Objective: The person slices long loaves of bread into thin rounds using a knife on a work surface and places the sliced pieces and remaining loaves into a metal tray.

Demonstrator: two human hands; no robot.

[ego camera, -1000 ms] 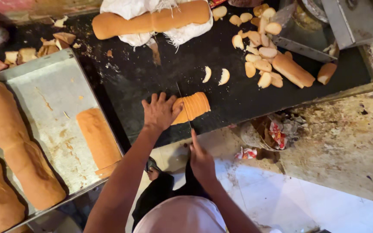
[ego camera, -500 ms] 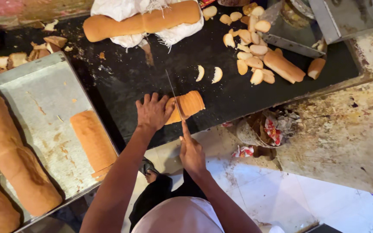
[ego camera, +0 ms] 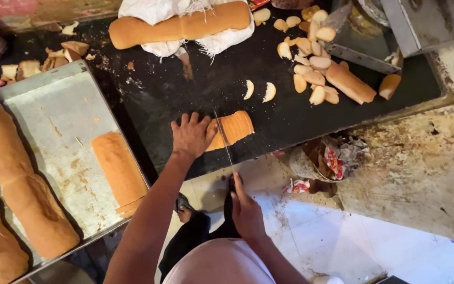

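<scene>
Crumpled red-and-white printed wrapper [ego camera: 296, 185] on the floor, just near of the counter edge. More crumpled red, white and grey wrappers [ego camera: 337, 158] in the round bin to its right. No signs, no screens.

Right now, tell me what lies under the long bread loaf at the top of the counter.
A crumpled white cloth lies under the long bread loaf, spreading onto the black counter. The loaf covers the cloth's middle, so anything there stays hidden.
</scene>
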